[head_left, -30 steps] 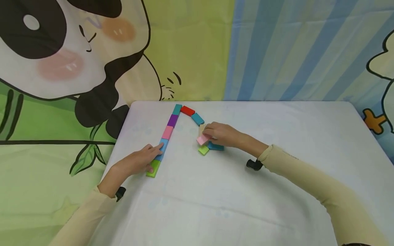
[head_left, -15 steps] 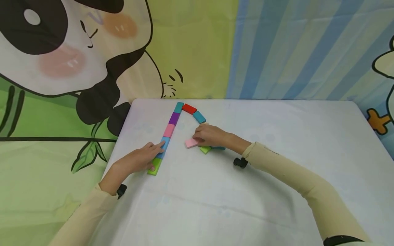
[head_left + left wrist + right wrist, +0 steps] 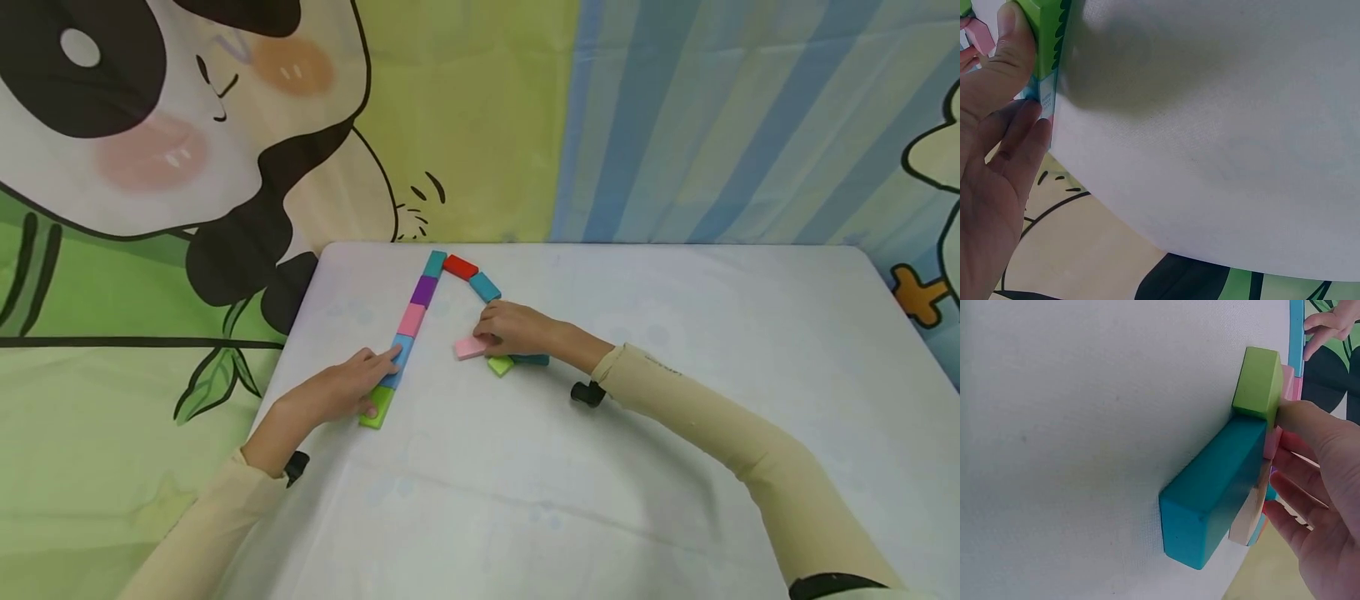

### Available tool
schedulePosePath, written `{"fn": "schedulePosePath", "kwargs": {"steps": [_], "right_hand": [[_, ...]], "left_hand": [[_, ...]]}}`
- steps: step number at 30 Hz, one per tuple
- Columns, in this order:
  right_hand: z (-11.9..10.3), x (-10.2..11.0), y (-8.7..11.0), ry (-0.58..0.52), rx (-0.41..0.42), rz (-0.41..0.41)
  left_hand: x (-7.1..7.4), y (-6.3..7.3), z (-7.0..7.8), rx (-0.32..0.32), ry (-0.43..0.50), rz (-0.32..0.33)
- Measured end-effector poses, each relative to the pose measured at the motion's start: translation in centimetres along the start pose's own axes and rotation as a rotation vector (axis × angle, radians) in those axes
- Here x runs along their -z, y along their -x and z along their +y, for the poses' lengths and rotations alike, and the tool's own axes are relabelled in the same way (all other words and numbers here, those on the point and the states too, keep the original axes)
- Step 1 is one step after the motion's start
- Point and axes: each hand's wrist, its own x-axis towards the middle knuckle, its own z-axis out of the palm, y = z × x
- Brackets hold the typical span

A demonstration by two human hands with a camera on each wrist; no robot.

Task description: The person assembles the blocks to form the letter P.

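My left hand [image 3: 330, 392] rests on the near end of a slanting row of coloured blocks. Its index finger lies on the light blue block [image 3: 404, 345] and its thumb on the green block [image 3: 380, 403]. Farther along the row come a pink, a purple [image 3: 424, 291] and a teal block [image 3: 435, 263]. My right hand [image 3: 519, 328] pinches another pink block [image 3: 468, 348] low over the table, its left end sticking out toward the row. Right by that hand are a small lime green block [image 3: 500, 366], a teal block [image 3: 1213, 487] and a plain wooden block [image 3: 1250, 509], mostly hidden in the head view.
A red block [image 3: 461, 267] and a blue block [image 3: 485, 287] slant down from the row's far end. All blocks are on a white-covered table [image 3: 637, 500]. Behind the table hangs a printed cloth [image 3: 465, 125] with a cartoon panda.
My right hand has moved left with the pink block, bringing it from over the lime green block to its left, then slightly back right. The left hand stays on the row.
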Motion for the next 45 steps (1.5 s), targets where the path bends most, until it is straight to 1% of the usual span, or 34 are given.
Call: {"fn": "schedulePosePath", "kwargs": {"steps": [3,4,6,8,10,12,15,17,19,21,23,26,29,31,35,38,42,45], "right_hand": [[-0.1,0.0,0.9,-0.024,0.043,0.076],[-0.2,0.1,1.5,-0.022,0.055,0.109],[-0.4,0.1,3.1,-0.004,0.056,0.168],[-0.6,0.0,5.1,0.019,0.022,0.193],[-0.5,-0.5,7.1,0.054,-0.031,0.184],[-0.1,-1.0,8.7,0.047,-0.078,0.171],[0.5,-1.7,10.1,-0.054,-0.134,0.169],[0.9,-1.8,10.3,-0.134,-0.147,0.182],[1.0,-1.8,10.3,-0.187,-0.150,0.194],[1.0,-1.7,9.9,-0.196,-0.144,0.207],[0.7,-1.4,9.1,-0.200,-0.137,0.229],[-0.6,-0.6,7.0,-0.237,-0.125,0.236],[-2.5,-0.1,4.1,-0.265,-0.075,0.205],[-3.8,-0.2,2.3,-0.251,-0.036,0.174],[-5.5,-1.0,-0.4,-0.216,-0.017,0.136],[-5.9,-1.5,-1.5,-0.223,-0.031,0.122],[-5.7,-2.1,-2.3,-0.232,-0.037,0.106],[-5.4,-2.3,-2.8,-0.201,-0.022,0.109]], "left_hand": [[-0.2,-0.1,0.1,0.019,0.016,-0.009],[-0.2,-0.1,0.2,0.023,0.021,-0.013],[-0.2,-0.1,0.3,0.022,0.026,-0.015],[-0.2,-0.2,0.3,0.017,0.024,-0.013],[-0.2,-0.2,0.2,0.013,0.017,-0.013],[-0.2,-0.2,0.2,0.016,0.014,-0.012],[-0.1,-0.1,0.1,0.024,0.017,-0.012],[-0.1,0.1,0.2,0.031,0.025,-0.009],[-0.1,0.2,0.1,0.025,0.031,-0.004],[-0.2,0.2,0.1,0.011,0.031,0.005],[-0.2,0.2,0.0,-0.002,0.026,0.013],[-0.2,0.1,-0.1,-0.015,0.009,0.021],[-0.1,-0.1,-0.1,-0.008,0.001,0.018],[-0.1,-0.1,0.0,-0.005,0.002,0.012],[0.1,-0.2,0.2,0.005,0.000,-0.004],[0.1,-0.3,0.2,0.006,-0.009,-0.012],[0.1,-0.3,0.1,0.011,-0.020,-0.017],[0.1,-0.1,0.0,0.013,-0.021,-0.014]]}}
